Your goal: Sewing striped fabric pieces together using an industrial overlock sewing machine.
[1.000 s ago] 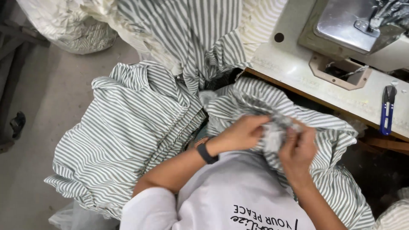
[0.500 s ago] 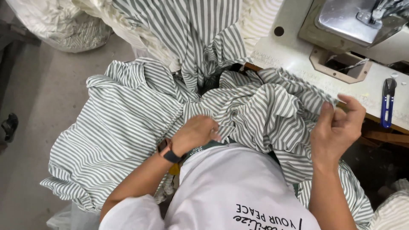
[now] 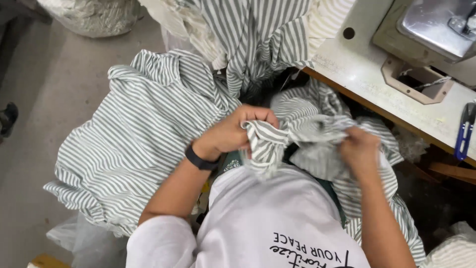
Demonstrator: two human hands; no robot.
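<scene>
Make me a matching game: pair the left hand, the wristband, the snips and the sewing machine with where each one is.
Things:
1. left hand
2. wristband
3. snips
4. sewing machine

Places:
A. top right corner, on the table
B. around the left wrist
C. gripping bunched striped cloth
D. lying at the table's right edge

Pairs: 1-C, 2-B, 3-D, 4-A

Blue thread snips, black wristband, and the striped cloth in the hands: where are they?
Blue thread snips [image 3: 464, 131]: head view, on the handle.
Black wristband [image 3: 199, 160]: head view, on the band.
Green-and-white striped cloth [image 3: 270, 144]: head view, on the bunched part.
</scene>
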